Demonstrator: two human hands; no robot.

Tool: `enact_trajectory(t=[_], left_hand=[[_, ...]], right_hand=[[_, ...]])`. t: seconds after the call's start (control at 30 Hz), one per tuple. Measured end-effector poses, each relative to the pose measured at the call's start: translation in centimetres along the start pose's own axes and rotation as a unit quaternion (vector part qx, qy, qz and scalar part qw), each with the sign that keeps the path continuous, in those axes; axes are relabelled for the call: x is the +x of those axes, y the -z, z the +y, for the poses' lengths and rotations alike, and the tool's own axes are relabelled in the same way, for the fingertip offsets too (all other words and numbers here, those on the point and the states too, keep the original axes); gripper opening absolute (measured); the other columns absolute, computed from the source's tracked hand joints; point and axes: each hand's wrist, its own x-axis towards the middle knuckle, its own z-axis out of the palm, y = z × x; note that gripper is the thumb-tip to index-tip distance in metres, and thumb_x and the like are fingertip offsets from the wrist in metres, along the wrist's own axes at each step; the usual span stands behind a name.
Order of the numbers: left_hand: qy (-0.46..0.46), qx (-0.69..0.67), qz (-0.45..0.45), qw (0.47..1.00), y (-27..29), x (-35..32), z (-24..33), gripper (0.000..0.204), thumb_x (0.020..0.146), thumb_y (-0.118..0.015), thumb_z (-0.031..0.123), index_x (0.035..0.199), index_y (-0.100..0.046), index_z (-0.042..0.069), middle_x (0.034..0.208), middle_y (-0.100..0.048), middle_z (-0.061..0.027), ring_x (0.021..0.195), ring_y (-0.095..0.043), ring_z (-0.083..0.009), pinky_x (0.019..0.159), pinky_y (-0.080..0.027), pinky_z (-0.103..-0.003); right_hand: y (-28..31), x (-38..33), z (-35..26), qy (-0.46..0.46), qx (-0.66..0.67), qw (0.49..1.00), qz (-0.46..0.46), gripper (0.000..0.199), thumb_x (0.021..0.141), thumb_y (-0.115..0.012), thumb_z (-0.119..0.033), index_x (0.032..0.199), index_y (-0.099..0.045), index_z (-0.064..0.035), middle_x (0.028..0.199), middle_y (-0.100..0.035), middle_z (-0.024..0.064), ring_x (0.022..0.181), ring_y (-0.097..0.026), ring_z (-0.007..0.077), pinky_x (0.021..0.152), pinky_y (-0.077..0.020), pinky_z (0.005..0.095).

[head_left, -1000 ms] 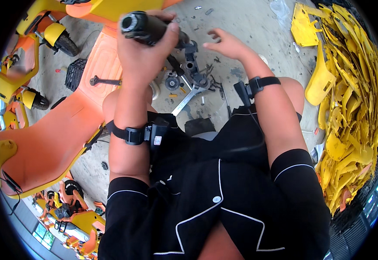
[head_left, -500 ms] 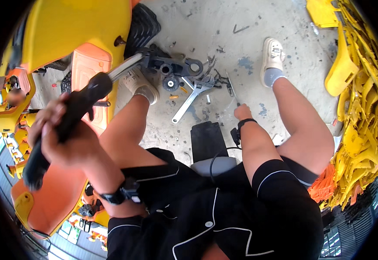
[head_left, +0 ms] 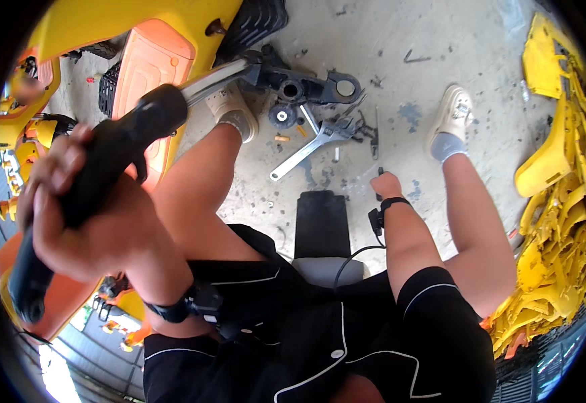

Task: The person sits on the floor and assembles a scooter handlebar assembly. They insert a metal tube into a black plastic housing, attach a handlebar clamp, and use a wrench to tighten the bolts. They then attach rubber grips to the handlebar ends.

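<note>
Black fork tube (head_left: 128, 138) held in left hand (head_left: 98, 232), fingers wrapped round — dark handle (head_left: 381, 171) enclosed by curled right hand (head_left: 387, 185)

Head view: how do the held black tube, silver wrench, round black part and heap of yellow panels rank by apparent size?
1. Heap of yellow panels
2. Black tube, probably enlarged by nearness
3. Silver wrench
4. Round black part

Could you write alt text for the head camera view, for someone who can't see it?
A person holds a black tube in the left grip, its silver rod meeting a black bracket. The right grip is near a silver wrench on the floor. Yellow panels are heaped at right.
</note>
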Motion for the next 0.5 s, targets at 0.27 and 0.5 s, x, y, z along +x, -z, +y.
enact_trajectory(t=[0.27, 0.5], left_hand=[[-0.041, -0.013, 0.031, 0.999, -3.8, -1.0, 0.5, 0.012, 0.083, -0.055, -0.001, 0.096, -0.054, -0.002, 0.081, -0.064, -0.0171, 0.076, -0.064, -0.0269, 0.077, -0.057, -0.042], [-0.005, -0.091, 0.011, 0.996, -4.7, 0.3, -1.3, 0.007, 0.076, -0.067, -0.001, 0.077, -0.062, 0.003, 0.072, -0.06, 0.0006, 0.065, -0.056, -0.0079, 0.064, -0.048, -0.026]], right_hand=[[17.8, -9.5, -8.1, 0.069, -0.074, 0.992, 0.074, 0.035, 0.086, -0.054, -0.023, 0.105, -0.07, 0.0024, 0.108, -0.07, 0.0253, 0.105, -0.066, 0.043, 0.09, -0.0513, 0.0496], [26.4, -31.3, -9.8, 0.271, -0.058, 0.926, 0.256, 0.034, 0.094, -0.059, -0.035, 0.105, -0.063, -0.0028, 0.097, -0.069, 0.0247, 0.092, -0.066, 0.0448, 0.08, -0.0523, 0.0512]])
